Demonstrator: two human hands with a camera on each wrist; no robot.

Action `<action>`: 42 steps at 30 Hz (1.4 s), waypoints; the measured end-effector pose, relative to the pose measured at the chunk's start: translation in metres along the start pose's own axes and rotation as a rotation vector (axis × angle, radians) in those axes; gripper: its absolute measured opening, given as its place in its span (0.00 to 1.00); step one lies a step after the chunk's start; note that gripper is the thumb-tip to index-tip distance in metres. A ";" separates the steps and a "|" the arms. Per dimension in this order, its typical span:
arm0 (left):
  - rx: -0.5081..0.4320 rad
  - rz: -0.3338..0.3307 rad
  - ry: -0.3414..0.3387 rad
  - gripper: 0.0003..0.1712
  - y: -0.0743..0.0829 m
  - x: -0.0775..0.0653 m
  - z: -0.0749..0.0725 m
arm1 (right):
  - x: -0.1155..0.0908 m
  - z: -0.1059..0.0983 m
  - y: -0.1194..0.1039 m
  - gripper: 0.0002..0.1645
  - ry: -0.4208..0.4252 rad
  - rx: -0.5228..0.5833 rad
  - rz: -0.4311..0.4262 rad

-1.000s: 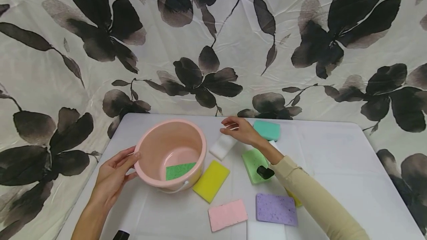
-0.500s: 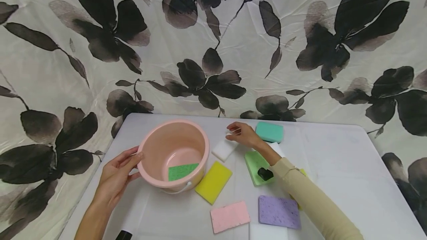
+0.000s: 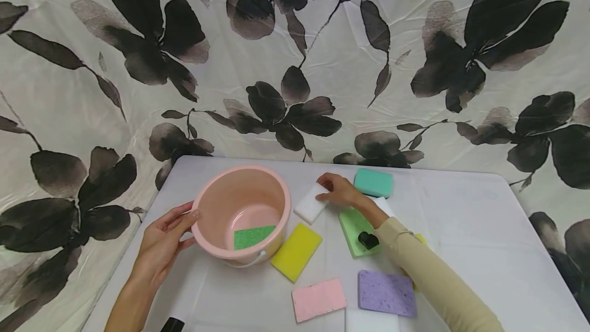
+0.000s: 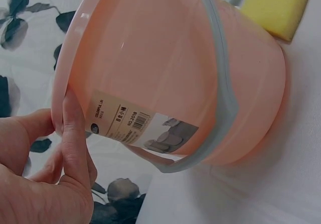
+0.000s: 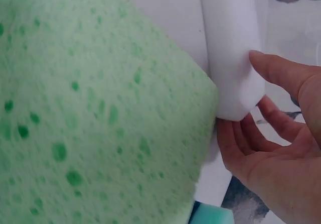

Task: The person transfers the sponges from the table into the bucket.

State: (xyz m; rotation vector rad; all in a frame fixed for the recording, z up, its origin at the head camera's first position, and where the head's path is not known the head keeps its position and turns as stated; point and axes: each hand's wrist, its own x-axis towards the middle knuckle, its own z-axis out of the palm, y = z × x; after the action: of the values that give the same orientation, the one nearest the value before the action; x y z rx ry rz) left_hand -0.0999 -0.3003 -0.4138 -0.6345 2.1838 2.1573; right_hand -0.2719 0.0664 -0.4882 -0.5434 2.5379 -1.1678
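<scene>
My left hand (image 3: pixel 162 242) pinches the rim of a pink plastic bucket (image 3: pixel 203 196) between thumb and fingers; the left wrist view shows its label (image 4: pixel 143 121) and grey handle (image 4: pixel 223 93). A green sponge (image 3: pixel 253 237) lies at the bottom of the bucket. To the right of the bucket, my right hand (image 3: pixel 341 189) holds the far end of a white sponge (image 3: pixel 310 208), its thumb on one face and its fingers at the end, as the right wrist view shows. A light green sponge (image 5: pixel 100 108) fills much of that view, close to the camera.
A yellow sponge (image 3: pixel 296 252) lies against the bucket's right side. Around it are a pink sponge (image 3: pixel 319 299), a purple sponge (image 3: pixel 386 293), a white sponge (image 3: pixel 371 320) and a teal sponge (image 3: pixel 373 182). A floral cloth (image 3: pixel 295 55) hangs behind the white table (image 3: pixel 461 229).
My right hand has come down onto the white sponge's far end and its fingers have closed on it. My left hand keeps its hold on the bucket rim. The head view has shifted slightly.
</scene>
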 end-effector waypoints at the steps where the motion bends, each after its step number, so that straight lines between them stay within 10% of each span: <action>1: 0.001 0.000 -0.002 0.39 0.000 0.000 0.000 | -0.001 -0.001 -0.001 0.23 0.002 0.000 0.002; 21: 0.014 0.007 -0.004 0.39 -0.001 0.001 -0.002 | -0.027 -0.043 -0.010 0.20 -0.133 0.000 -0.200; 42: 0.008 0.004 -0.009 0.39 -0.002 0.000 -0.004 | -0.049 -0.078 -0.049 0.18 -0.074 0.037 -0.178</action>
State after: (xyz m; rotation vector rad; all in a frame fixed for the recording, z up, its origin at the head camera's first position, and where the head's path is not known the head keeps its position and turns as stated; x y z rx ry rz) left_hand -0.0988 -0.3040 -0.4152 -0.6195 2.1901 2.1486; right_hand -0.2504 0.1107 -0.3965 -0.8016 2.4417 -1.2271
